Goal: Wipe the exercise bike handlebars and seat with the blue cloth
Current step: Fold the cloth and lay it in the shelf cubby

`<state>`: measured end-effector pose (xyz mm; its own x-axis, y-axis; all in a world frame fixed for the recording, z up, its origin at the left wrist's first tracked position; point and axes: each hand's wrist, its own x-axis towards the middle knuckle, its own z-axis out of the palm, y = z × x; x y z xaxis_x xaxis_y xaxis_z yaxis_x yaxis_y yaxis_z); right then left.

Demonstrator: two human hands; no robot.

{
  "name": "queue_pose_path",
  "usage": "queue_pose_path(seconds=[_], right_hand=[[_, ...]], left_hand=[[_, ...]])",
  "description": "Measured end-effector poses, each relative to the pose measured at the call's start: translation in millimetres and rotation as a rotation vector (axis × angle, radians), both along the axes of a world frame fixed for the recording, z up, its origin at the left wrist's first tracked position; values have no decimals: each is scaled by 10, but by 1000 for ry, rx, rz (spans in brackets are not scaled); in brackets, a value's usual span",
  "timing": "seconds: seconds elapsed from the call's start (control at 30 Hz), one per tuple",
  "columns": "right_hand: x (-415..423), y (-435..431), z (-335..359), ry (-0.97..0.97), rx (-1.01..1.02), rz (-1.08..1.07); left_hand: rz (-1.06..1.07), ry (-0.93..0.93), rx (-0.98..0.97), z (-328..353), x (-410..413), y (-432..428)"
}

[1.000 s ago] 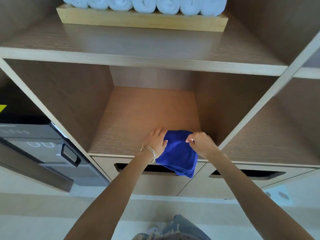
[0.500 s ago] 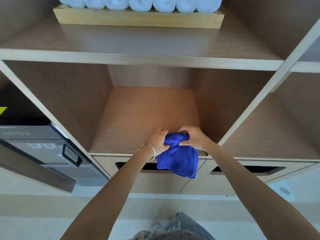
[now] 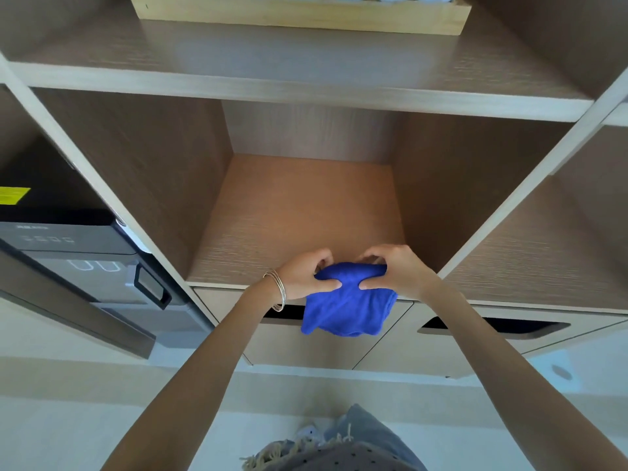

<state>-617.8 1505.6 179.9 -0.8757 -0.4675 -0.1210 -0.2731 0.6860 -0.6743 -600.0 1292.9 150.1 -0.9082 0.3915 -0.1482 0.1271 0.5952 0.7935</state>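
Left hand (image 3: 300,278) and right hand (image 3: 396,273) each pinch the bunched blue cloth (image 3: 346,307) between thumb and curled fingers (image 3: 375,254) at the front edge of the wooden shelf (image 3: 272,232), cloth hanging over the drawer fronts (image 3: 384,338); yellow label (image 3: 13,195) on the dark appliance (image 3: 68,239) illegible.

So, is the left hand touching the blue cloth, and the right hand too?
Touching, both. The head view shows the left hand and the right hand each pinching the top of the blue cloth, thumbs pressed into it.
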Motion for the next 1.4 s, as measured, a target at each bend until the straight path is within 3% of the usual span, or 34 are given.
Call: queue_pose_path(seconds=[0.17, 0.27, 0.33, 0.43, 0.57, 0.77, 1.1, 1.23, 1.4], right_hand=[[-194, -13, 152, -132, 114, 102], [-451, -136, 77, 49, 163, -80], [-522, -248, -26, 177, 393, -224], [-435, -331, -252, 260, 515, -145], [-186, -218, -581, 159, 505, 69], [-25, -165, -696, 210, 518, -1], [-321, -342, -601, 43, 540, 44], [-433, -299, -464, -79, 341, -20], [-299, -37, -514, 53, 218, -76]], left_hand=[[82, 54, 20, 133, -118, -58], [268, 159, -74, 142, -335, -35], [307, 166, -250, 101, -457, -23], [143, 168, -593, -26, -505, -45], [-93, 98, -772, -299, -347, -58], [-128, 208, -772, -342, -227, -59], [-230, 90, -790, -300, -468, 34], [-249, 74, -766, -238, -669, -53], [-207, 293, -666, -395, -544, -254]])
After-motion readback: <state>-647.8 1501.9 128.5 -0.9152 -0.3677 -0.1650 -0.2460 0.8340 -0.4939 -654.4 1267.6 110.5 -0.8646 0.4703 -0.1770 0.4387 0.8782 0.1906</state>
